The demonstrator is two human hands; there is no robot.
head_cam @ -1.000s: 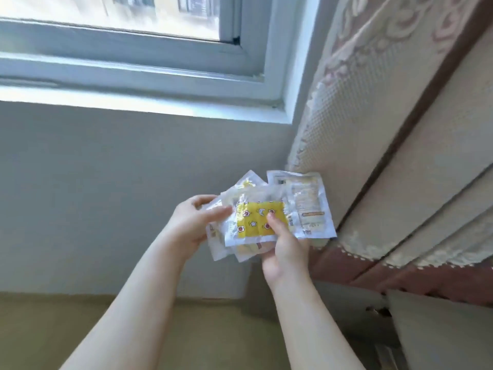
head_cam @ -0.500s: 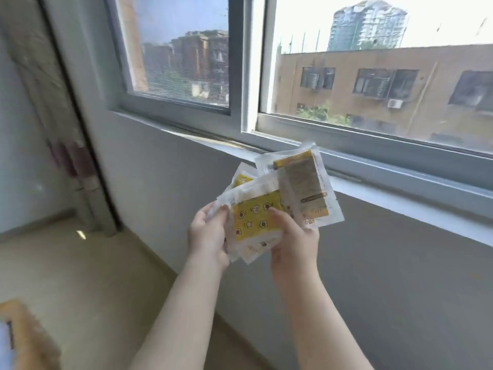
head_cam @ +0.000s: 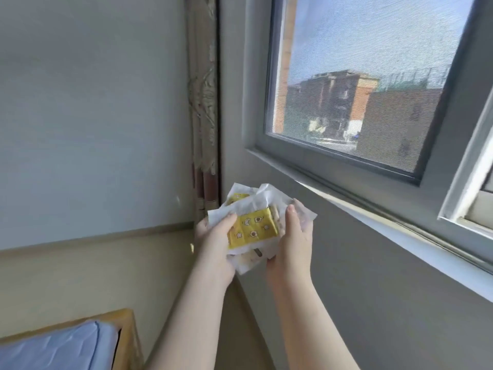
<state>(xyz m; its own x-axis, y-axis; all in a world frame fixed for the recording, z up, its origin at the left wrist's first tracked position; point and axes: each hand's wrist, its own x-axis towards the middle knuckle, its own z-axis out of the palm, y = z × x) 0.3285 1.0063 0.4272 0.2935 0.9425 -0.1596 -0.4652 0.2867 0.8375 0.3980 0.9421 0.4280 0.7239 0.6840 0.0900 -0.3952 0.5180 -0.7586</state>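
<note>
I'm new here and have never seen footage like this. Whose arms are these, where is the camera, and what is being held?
There is no machine: these are a person's two bare arms, filmed by one wide-angle camera worn on the head, looking forward and down. The left hand and the right hand together hold a small stack of packets, the top one showing a yellow sheet printed with stars and moons. The left thumb lies on top; the right fingers curl round the right edge. The stack is in the air, resting on no surface. Behind is a grey wall under a window, with a curtain in the corner. At lower left is a blue mattress in a wooden frame.
</note>
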